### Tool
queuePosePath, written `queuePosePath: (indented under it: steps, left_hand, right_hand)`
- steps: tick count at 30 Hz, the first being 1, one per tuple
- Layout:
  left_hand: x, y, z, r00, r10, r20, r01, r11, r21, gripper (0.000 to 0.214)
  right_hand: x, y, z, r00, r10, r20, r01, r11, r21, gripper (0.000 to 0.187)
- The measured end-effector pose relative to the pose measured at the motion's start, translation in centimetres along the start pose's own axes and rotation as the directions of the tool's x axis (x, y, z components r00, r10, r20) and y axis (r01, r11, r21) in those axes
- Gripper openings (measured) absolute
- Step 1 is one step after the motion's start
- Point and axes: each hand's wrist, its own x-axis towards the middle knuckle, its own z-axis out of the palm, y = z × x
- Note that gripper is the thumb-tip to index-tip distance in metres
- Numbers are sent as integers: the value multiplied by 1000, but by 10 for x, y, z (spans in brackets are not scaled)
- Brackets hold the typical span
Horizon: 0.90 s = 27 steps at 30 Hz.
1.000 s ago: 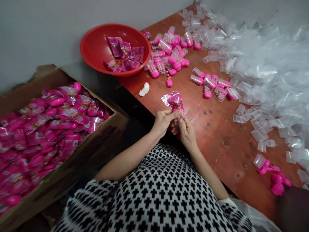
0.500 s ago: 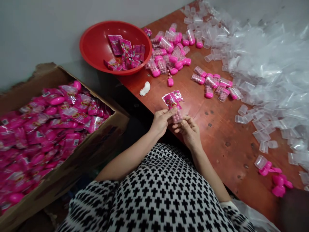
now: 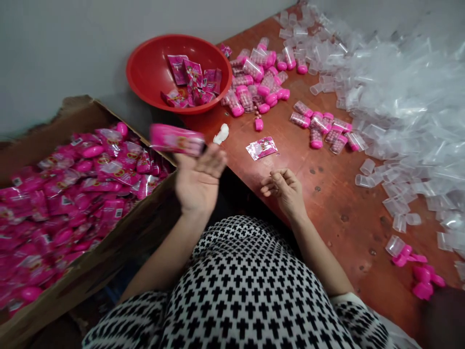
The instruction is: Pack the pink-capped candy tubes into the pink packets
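A pink packet [image 3: 177,139], blurred by motion, is in the air by the near corner of the cardboard box. My left hand [image 3: 198,182] is just below and right of it, palm up with its fingers stretched out. Whether the packet still touches the thumb side cannot be made out. My right hand [image 3: 285,191] hovers at the table's edge, fingers curled and thumb against them, with nothing visible in it. A flat pink printed sachet [image 3: 261,148] lies on the table just beyond it.
The cardboard box [image 3: 145,208] at left is heaped with pink packets. A red bowl [image 3: 140,82] holds several sachets. Pink-capped tubes of beads [image 3: 250,70] lie behind on the brown table [image 3: 312,213]. Clear empty tubes [image 3: 392,97] pile up at right, near pink plastic pieces [image 3: 423,281].
My left hand has swung left from the table toward the box and opened, the filled packet moving with it. My right hand stays near its place, now apart from the packet.
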Motion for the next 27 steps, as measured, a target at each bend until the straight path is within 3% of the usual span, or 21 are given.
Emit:
queuePosePath:
  steps: [2, 4, 5, 7, 10, 12, 14, 18, 21, 25, 27]
  left_hand:
    - [13, 13, -12, 984, 143, -104, -139, 989, 41, 48]
    - [27, 7, -17, 979, 174, -104, -152, 971, 186, 47]
    - [33, -3, -16, 986, 160, -47, -138, 942, 304, 44]
    - [47, -30, -9, 975, 167, 148, -222, 801, 555, 39]
    - [66, -71, 8, 879, 87, 469, -449, 480, 754, 35]
    - [74, -88, 17, 830, 27, 556, -533, 326, 780, 30]
    - [80, -96, 20, 814, 1, 581, -562, 256, 787, 22]
    - [82, -96, 16, 800, 9, 600, -588, 214, 780, 16]
    - [77, -94, 12, 781, 81, 619, -620, 222, 753, 19]
    - [56, -90, 15, 782, 146, 606, -614, 350, 708, 20]
    - [44, -83, 18, 815, 121, 566, -554, 449, 701, 23]
  right_hand:
    - [1, -2, -5, 1000, -9, -25, 8, 999, -47, 26]
    - [3, -3, -10, 999, -2, -42, -1, 996, -93, 27]
    - [4, -3, -12, 999, 5, -44, -10, 994, -113, 27]
    - [6, -4, -15, 999, 15, -46, -22, 988, -155, 29]
    - [7, -7, -18, 998, 18, -61, -31, 973, -227, 31]
    - [7, -10, -21, 997, 20, -69, -37, 965, -261, 32]
    - [9, -12, -25, 998, 19, -67, -37, 959, -282, 31]
    - [21, -14, -31, 999, -9, -44, -6, 947, -320, 31]
    - [39, -13, -27, 991, -105, -88, 76, 954, -291, 30]
    - [64, -10, -14, 981, -143, -128, 119, 976, -183, 38]
    - [72, -12, -11, 980, -141, -144, 117, 980, -160, 37]
